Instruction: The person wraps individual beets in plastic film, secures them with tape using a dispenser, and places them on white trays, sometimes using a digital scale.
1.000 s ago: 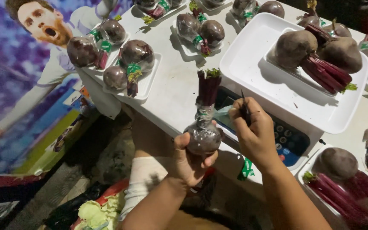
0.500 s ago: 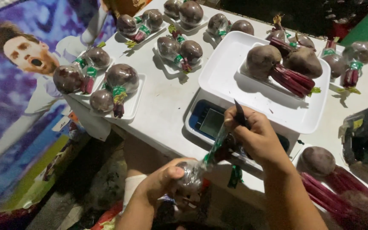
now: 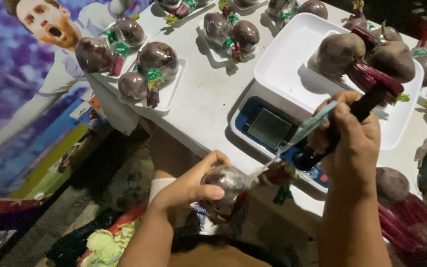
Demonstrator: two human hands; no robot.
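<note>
I see wrapped beets on a small white tray (image 3: 171, 96) at left on the surface (image 3: 213, 94). Left hand (image 3: 191, 185) is closed around a film-wrapped beet (image 3: 228, 180), held below the surface edge. Film strip (image 3: 305, 129) runs up to right hand (image 3: 349, 143), which is clenched on a dark tool (image 3: 342, 121) over the scale (image 3: 270, 129).

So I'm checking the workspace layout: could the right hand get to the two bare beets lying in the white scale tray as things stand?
Probably yes. The right hand hovers at the white scale tray, the beets uncovered; but it grips a dark tool and tape.
</note>
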